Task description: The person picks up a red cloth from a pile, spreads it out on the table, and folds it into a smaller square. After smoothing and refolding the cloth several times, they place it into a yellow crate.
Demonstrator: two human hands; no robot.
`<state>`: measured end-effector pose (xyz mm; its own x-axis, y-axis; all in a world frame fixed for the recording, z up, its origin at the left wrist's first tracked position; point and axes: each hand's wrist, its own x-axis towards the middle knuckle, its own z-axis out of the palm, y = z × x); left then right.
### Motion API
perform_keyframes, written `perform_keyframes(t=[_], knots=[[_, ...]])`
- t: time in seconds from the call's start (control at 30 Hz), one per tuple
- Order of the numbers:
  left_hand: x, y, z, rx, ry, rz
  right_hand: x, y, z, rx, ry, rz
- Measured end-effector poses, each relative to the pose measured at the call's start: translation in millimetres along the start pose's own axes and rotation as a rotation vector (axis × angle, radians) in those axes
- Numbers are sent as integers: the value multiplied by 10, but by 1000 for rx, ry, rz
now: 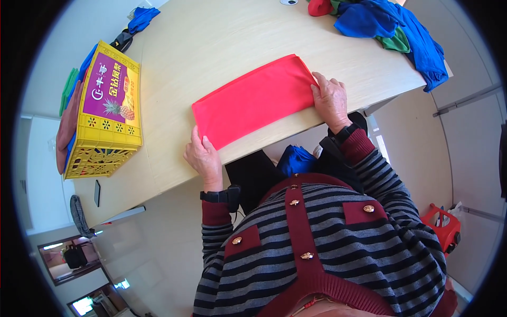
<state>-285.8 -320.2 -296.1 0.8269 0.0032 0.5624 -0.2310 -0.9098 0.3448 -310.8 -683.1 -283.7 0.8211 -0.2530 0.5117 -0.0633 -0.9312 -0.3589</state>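
A bright red folded cloth (256,100) lies as a flat rectangle near the front edge of the table, slanting up toward the right. At its near left corner, my left hand (204,158) pinches the edge between thumb and fingers. My right hand (331,100) grips the cloth's right end, its thumb close to the edge and its fingers bent. Between the hands the fabric looks smooth, and its far edge shows stacked layers.
A yellow plastic crate (100,161) with a purple label stands on the table at left, folded cloths in it. A heap of blue, green and red fabric (391,31) hangs over the table's right edge. A dark flat phone-like object (97,193) lies near the left corner. A red stool (442,228) stands at right.
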Motion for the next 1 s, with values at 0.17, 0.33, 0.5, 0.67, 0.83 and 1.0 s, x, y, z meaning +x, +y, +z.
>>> perform_keyframes(t=[0.17,0.33,0.5,0.67,0.83,1.0], knots=[[-98,-55,-26,122,-14,-18,-8,4,-3,21,8,-17],[-63,10,-165,146,-82,-71,33,75,-39,-20,-23,-7],[213,296,-256,82,38,131,218,-233,-131,116,-26,-145],[439,671,216,-68,-256,430,69,-1084,203,262,-251,-395],[386,621,419,101,-373,392,-7,-1229,490,143,-390,-436],[407,447,358,187,-489,251,195,-787,504,-78,-379,-343]])
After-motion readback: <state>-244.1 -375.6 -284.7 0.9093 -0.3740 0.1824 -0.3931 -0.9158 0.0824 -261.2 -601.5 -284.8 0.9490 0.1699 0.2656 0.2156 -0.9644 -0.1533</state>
